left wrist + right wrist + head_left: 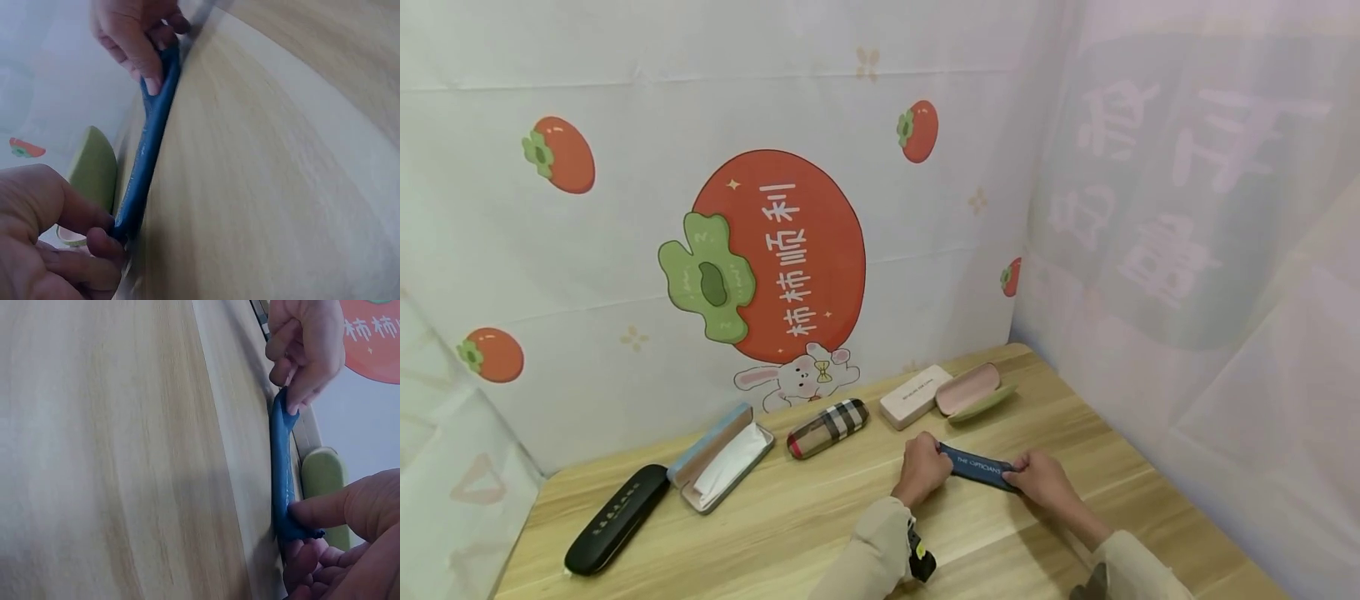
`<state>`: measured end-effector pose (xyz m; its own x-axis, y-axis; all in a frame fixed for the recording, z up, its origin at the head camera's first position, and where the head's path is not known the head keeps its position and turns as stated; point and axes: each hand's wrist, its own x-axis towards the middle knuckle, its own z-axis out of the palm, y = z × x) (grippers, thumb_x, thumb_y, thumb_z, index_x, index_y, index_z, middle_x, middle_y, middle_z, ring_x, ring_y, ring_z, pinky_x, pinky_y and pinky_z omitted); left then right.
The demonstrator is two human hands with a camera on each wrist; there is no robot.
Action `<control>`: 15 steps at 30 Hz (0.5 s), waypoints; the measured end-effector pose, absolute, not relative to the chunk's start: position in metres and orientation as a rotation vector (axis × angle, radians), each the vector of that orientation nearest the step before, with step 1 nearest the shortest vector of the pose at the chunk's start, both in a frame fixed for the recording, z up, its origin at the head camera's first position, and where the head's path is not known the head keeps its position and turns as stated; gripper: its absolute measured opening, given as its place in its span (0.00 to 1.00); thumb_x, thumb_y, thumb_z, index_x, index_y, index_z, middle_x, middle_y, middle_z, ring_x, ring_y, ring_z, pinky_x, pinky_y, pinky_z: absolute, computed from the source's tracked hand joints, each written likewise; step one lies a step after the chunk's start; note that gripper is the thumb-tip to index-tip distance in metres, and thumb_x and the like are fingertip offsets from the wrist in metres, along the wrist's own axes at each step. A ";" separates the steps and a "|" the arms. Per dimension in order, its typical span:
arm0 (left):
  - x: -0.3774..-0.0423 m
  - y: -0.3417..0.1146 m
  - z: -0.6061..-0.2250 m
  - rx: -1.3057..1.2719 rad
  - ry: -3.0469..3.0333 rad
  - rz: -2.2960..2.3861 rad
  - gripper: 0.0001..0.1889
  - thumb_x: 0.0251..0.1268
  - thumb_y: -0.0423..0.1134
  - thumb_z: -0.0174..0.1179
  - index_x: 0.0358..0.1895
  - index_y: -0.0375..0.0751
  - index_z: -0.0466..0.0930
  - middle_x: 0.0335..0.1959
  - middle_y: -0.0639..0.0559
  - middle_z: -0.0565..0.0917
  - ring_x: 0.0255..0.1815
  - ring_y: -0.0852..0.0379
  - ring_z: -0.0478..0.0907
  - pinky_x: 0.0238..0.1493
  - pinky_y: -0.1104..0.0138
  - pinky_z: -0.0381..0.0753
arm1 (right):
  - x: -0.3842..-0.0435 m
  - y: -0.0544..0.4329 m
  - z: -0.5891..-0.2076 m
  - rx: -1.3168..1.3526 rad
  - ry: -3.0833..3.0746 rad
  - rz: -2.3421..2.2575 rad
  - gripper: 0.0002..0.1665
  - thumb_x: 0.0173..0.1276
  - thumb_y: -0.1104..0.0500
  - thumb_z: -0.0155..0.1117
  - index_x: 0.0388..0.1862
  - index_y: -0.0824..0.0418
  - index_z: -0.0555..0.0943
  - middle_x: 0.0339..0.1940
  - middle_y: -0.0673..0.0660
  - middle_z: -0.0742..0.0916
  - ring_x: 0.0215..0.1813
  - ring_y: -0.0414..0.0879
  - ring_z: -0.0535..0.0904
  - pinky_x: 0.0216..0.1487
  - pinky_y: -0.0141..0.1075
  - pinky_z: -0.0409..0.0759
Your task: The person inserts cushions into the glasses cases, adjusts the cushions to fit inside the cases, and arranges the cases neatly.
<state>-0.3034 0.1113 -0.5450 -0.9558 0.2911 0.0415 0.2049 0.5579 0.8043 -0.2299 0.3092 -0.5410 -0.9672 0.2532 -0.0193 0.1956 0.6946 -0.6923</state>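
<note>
A dark blue folded cloth [977, 467], lettered THE OPTICIANS, stretches between both hands close over the wooden table. My left hand [922, 467] pinches its left end between thumb and fingers. At the other end, my right hand [1045, 479] pinches a corner, thumb on the upper face. Seen from the left wrist, the cloth [145, 150] looks like a narrow soft strip with its long edge near the tabletop. The right wrist view shows the cloth [282, 469] bent where the right thumb presses it.
Behind the hands lie an open green glasses case [970, 392] with pink lining and a pale box-shaped case [916, 397]. Leftward along the table [760, 542] are a plaid case [827, 428], an open blue case [721, 458] holding white cloth, and a black case [617, 518].
</note>
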 end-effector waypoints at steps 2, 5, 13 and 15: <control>-0.303 0.111 -0.546 0.397 2.666 1.375 0.22 0.52 0.22 0.52 0.14 0.51 0.53 0.14 0.60 0.50 0.16 0.61 0.47 0.18 0.67 0.49 | -0.230 0.310 -0.541 -0.401 -2.839 1.177 0.10 0.61 0.63 0.73 0.28 0.66 0.79 0.28 0.56 0.82 0.33 0.48 0.76 0.34 0.36 0.72; -0.303 0.109 -0.547 0.395 2.655 1.400 0.21 0.55 0.24 0.53 0.15 0.50 0.56 0.15 0.58 0.55 0.16 0.60 0.51 0.19 0.68 0.52 | -0.231 0.312 -0.541 -0.445 -2.839 1.255 0.09 0.61 0.63 0.71 0.32 0.68 0.80 0.31 0.58 0.83 0.35 0.49 0.77 0.35 0.36 0.73; -0.303 0.105 -0.545 0.350 2.638 1.483 0.14 0.58 0.30 0.63 0.19 0.45 0.69 0.22 0.56 0.71 0.24 0.61 0.67 0.26 0.71 0.64 | -0.239 0.318 -0.533 -0.452 -2.812 1.373 0.11 0.63 0.62 0.66 0.39 0.69 0.79 0.37 0.60 0.83 0.39 0.50 0.77 0.37 0.35 0.73; -0.302 0.104 -0.543 0.329 2.622 1.497 0.10 0.60 0.30 0.65 0.24 0.42 0.74 0.26 0.54 0.76 0.27 0.60 0.71 0.28 0.71 0.69 | -0.242 0.320 -0.529 -0.437 -2.811 1.369 0.10 0.63 0.62 0.65 0.40 0.68 0.79 0.37 0.59 0.83 0.40 0.49 0.76 0.37 0.35 0.73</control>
